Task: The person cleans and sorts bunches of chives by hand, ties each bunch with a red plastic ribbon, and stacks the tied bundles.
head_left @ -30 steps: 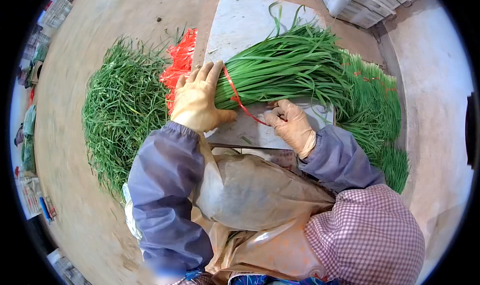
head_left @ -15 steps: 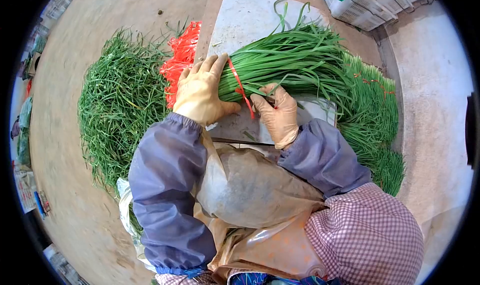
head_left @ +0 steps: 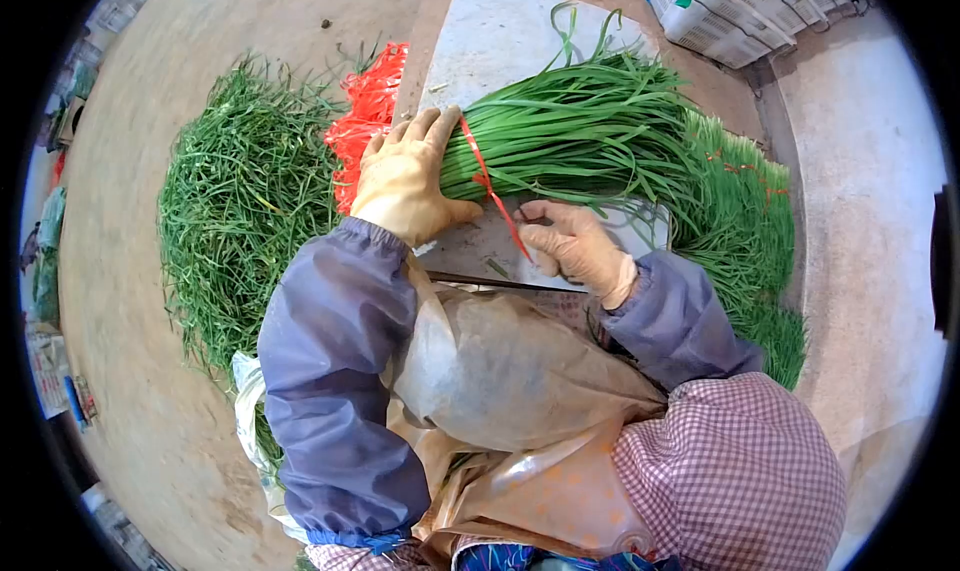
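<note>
A thick bundle of garlic chives (head_left: 590,121) lies across the pale board (head_left: 490,31), with a red tie (head_left: 474,151) round its left part. My left hand (head_left: 405,179), gloved, grips the bundle's left end, fingers over the top and thumb along the near side. Just below the bundle, my gloved right hand (head_left: 578,246) is closed in a pinch, beside the loose tail of the tie. A thin dark strand shows at its fingertips, too small to make out clearly.
Loose green leaves (head_left: 245,211) are heaped on the floor at left. Red plastic strips (head_left: 368,106) hang by the board's left edge. More tied chives (head_left: 745,221) are stacked at right. White plastic crates (head_left: 715,21) stand at the back right.
My right hand has drawn away from the bundle, down and to the right, with its fingers still pinched. My left hand stays on the bundle's end.
</note>
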`<action>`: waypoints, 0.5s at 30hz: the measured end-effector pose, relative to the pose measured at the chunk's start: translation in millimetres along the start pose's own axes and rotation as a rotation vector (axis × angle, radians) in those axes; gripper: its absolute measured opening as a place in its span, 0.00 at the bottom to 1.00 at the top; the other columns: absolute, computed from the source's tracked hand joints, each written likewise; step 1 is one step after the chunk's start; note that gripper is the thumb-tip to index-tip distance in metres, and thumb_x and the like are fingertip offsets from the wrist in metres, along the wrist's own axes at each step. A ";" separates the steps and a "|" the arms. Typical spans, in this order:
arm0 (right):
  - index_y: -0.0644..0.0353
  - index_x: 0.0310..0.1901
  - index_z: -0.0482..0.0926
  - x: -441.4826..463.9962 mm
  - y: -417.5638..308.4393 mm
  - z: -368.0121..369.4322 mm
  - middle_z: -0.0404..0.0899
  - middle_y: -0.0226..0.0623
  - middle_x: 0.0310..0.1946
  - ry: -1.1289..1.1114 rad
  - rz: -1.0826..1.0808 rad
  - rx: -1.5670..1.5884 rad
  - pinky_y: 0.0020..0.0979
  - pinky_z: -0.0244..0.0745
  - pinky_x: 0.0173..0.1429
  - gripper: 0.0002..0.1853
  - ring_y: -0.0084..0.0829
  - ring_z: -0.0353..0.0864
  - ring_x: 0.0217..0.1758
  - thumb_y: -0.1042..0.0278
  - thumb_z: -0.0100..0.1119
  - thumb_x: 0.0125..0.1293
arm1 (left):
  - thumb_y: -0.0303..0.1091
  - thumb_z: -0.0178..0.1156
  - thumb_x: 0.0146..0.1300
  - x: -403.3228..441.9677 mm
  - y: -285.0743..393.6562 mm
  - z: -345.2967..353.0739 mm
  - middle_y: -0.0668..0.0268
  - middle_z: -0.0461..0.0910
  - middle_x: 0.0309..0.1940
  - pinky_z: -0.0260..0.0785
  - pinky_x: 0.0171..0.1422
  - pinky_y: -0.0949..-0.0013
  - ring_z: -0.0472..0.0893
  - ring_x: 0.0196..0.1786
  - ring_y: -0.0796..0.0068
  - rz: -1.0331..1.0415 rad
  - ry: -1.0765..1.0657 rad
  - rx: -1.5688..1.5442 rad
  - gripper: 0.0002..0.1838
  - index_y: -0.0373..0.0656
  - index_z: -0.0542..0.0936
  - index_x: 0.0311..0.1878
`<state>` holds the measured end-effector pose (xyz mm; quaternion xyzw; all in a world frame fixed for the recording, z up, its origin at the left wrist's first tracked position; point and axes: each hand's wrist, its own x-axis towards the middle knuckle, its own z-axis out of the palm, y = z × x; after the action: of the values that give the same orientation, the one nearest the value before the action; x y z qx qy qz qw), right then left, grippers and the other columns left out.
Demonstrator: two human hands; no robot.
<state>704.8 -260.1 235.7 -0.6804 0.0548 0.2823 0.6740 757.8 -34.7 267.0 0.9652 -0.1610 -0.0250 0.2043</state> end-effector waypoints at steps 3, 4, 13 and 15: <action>0.58 0.39 0.77 5.2 -22.1 10.2 0.71 0.23 0.18 -0.264 0.241 -0.173 0.20 0.55 0.18 0.15 0.15 0.64 0.16 0.54 0.62 0.67 | 0.50 0.78 0.39 1.8 -0.4 -5.1 0.57 0.65 0.70 0.53 0.76 0.48 0.62 0.73 0.54 0.001 -0.062 0.009 0.57 0.46 0.61 0.73; 0.56 0.36 0.77 15.0 -16.5 13.3 0.70 0.25 0.17 -0.278 0.279 -0.213 0.25 0.56 0.15 0.15 0.19 0.62 0.13 0.51 0.61 0.67 | 0.50 0.78 0.39 2.3 -0.9 -7.8 0.56 0.64 0.71 0.52 0.77 0.48 0.62 0.74 0.53 -0.006 -0.087 0.009 0.57 0.46 0.61 0.74; 0.60 0.40 0.77 27.3 -8.7 8.5 0.75 0.34 0.18 -0.057 0.260 -0.151 0.29 0.67 0.14 0.13 0.23 0.65 0.11 0.59 0.51 0.70 | 0.56 0.78 0.40 37.4 -1.7 -21.7 0.44 0.68 0.67 0.61 0.73 0.60 0.67 0.71 0.52 0.044 -0.155 0.076 0.60 0.39 0.59 0.74; 0.60 0.44 0.78 30.8 -11.7 11.0 0.75 0.34 0.18 0.013 0.281 -0.052 0.29 0.67 0.14 0.13 0.23 0.66 0.11 0.60 0.50 0.69 | 0.57 0.78 0.38 57.4 5.3 -31.8 0.41 0.76 0.58 0.67 0.66 0.61 0.75 0.63 0.49 -0.095 -0.495 -0.131 0.58 0.35 0.63 0.70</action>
<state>732.4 -239.3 232.7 -0.6852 0.1464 0.3707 0.6096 814.2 -45.4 299.2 0.9209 -0.1584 -0.2803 0.2196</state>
